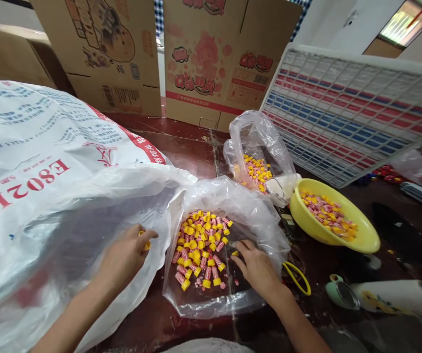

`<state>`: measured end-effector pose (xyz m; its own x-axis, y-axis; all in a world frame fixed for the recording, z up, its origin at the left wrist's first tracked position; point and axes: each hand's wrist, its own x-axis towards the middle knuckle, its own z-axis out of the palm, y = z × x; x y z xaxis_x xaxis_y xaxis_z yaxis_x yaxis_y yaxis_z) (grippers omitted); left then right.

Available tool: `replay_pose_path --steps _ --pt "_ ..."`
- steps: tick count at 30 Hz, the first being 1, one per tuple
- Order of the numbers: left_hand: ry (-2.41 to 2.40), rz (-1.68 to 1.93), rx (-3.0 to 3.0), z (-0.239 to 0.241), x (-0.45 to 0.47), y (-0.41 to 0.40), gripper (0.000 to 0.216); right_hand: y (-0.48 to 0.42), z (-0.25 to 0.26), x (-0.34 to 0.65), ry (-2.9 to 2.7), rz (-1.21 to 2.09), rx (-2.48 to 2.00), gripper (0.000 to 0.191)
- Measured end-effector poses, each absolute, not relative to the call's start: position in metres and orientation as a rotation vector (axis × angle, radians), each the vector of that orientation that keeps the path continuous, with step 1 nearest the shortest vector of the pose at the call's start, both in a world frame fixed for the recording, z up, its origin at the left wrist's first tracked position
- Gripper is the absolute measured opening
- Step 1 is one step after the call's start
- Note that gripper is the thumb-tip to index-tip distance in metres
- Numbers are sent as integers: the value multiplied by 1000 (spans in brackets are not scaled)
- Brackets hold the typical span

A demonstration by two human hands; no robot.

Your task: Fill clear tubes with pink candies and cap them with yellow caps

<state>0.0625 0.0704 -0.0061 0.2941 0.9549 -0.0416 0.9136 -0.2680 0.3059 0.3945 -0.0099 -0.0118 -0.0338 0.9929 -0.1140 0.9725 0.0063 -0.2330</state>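
My left hand (126, 255) rests on the edge of a large white printed sack (45, 162) and pinches a small yellow cap between thumb and fingers. My right hand (257, 267) reaches into an open clear plastic bag (229, 206) on the dark table, its fingers curled at the edge of a heap of yellow and pink small parts (199, 245). One yellow piece sits right at its fingertips; whether it is gripped is unclear.
A second clear bag (258, 147) of similar pieces stands behind. A yellow-green bowl (358, 240) of them sits at right. Yellow-handled scissors (297, 277), a white bottle lying down (391, 296), a compartment tray (347, 108) and cardboard boxes (218, 59) surround the work area.
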Motion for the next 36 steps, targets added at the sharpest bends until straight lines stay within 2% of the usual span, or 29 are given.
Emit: replay_pose_path --steps 2,8,11,14,17,21,23,27,32,36 --pt "1647 71 2391 -14 73 80 42 -9 -17 394 -2201 447 -2107 14" --pt "1717 108 2332 -17 59 73 37 -9 -26 387 -2032 449 -1969 8" --pt "1683 343 2060 -3 41 50 38 -8 -16 373 -1659 637 -1670 7" --pt "1424 561 1725 13 46 20 44 -7 4 341 -1399 861 -1369 18" --pt "1196 577 1558 23 68 -4 37 -6 26 308 -1431 919 -1183 18" --pt "1041 651 1354 21 86 -16 35 -6 46 289 -1740 849 -1034 13" --pt "970 679 1239 19 86 -17 35 -8 50 289 -1891 834 -957 21" --pt "874 727 969 19 90 -18 36 -14 37 290 -2116 613 -912 71" --pt "836 735 802 27 114 -19 43 -19 11 281 -2067 359 -947 75" --pt "780 644 933 28 118 -2 36 -14 18 292 -2173 411 -936 89"
